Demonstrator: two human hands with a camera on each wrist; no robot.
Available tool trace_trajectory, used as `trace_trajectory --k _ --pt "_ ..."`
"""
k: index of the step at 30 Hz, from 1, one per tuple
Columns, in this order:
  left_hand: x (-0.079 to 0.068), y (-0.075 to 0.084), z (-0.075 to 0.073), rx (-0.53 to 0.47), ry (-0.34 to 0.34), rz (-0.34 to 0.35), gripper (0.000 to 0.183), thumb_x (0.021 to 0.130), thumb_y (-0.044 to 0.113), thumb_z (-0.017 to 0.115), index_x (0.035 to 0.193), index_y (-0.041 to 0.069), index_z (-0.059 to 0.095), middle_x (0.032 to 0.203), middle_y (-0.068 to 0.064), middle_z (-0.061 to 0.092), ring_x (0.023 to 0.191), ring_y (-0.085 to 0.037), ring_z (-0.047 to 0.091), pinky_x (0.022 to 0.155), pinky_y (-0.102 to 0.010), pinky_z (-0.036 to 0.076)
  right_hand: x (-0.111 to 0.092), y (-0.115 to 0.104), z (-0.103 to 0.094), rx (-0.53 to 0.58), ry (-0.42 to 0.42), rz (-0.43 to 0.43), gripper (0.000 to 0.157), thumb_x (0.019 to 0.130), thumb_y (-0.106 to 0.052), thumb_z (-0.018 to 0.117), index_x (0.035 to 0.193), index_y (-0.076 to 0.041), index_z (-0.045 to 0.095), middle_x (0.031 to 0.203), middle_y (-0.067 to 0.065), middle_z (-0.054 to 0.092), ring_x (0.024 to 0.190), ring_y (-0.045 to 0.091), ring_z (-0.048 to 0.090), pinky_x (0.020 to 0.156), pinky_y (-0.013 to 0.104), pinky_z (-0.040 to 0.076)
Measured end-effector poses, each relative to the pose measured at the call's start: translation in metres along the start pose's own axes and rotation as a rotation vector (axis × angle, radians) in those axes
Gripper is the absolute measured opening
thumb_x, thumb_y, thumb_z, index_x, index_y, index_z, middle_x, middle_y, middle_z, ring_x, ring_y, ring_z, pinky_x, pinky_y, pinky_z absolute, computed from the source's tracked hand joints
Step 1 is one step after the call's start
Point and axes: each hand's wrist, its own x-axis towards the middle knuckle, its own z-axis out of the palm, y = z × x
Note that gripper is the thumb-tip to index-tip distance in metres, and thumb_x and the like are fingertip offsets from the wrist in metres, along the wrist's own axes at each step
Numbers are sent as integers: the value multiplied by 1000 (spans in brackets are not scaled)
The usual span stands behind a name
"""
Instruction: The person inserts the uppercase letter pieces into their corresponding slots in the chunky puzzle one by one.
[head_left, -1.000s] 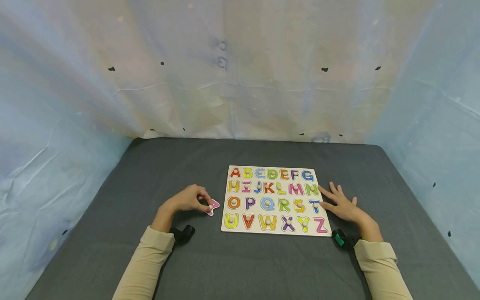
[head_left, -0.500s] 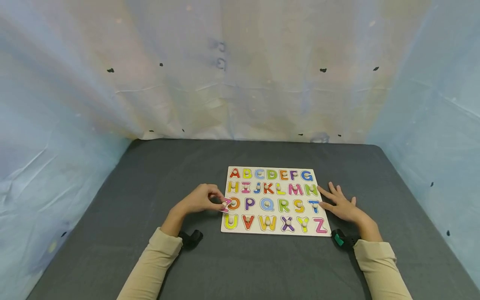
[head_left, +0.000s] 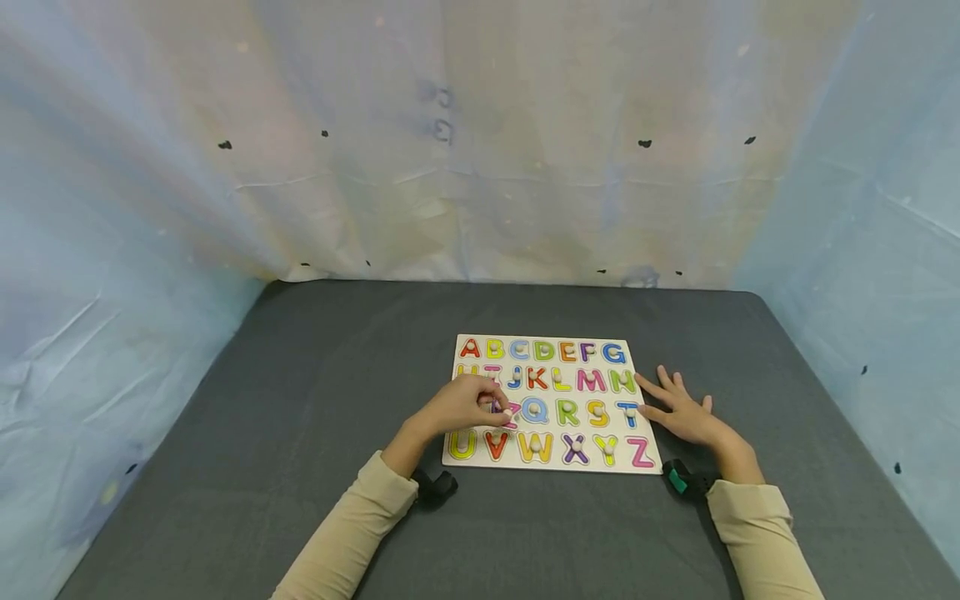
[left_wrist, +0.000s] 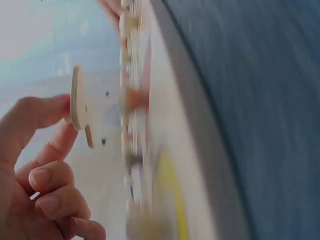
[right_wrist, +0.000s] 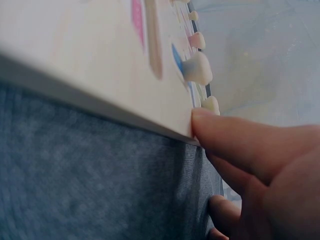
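Note:
A pale wooden alphabet board (head_left: pixel 554 397) lies flat on the cloth, its colourful letters topped by small knobs. My left hand (head_left: pixel 465 405) is over the board's left half and pinches a pink letter Z piece (head_left: pixel 513 411) between thumb and fingers. In the left wrist view that piece (left_wrist: pixel 78 102) is seen edge-on, apart from the board. The left hand hides the O and most of the P. On the right, my right hand (head_left: pixel 686 415) lies with spread fingers, its fingertips touching the board's right edge near the N and T. A pink Z shape (head_left: pixel 641 452) without a knob shows at the lower right corner.
Dark grey cloth (head_left: pixel 570 542) covers the table around the board. Pale patterned sheets (head_left: pixel 540 208) hang behind the table and at both sides. Black wrist cameras (head_left: pixel 437 489) sit under the forearms.
The left hand has carried the pink Z piece rightward, from the cloth left of the board to above its third row. The right hand has stayed in place.

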Motion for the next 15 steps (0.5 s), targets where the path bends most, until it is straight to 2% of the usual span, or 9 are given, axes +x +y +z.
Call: trace_trajectory --k 6,12,15 --pt "13 20 22 8 12 -8 12 85 25 71 89 15 74 56 6 37 51 -4 29 54 -17 27 0 1 0 7 -2 -5 73 96 -45 53 152 -8 24 156 34 -4 142 57 -14 97 79 -18" --pt "24 40 43 19 14 1 12 84 26 72 90 16 75 57 8 40 54 -4 30 53 -18 25 0 0 1 11 -1 -6 72 97 -44 51 152 -8 23 157 34 -5 142 56 -15 97 78 -20" --pt "30 47 54 9 15 16 12 84 27 73 89 17 75 54 8 36 51 -3 28 52 -17 23 1 0 1 12 -2 -5 72 97 -44 51 152 -8 23 157 33 -5 142 56 -15 98 78 -20"
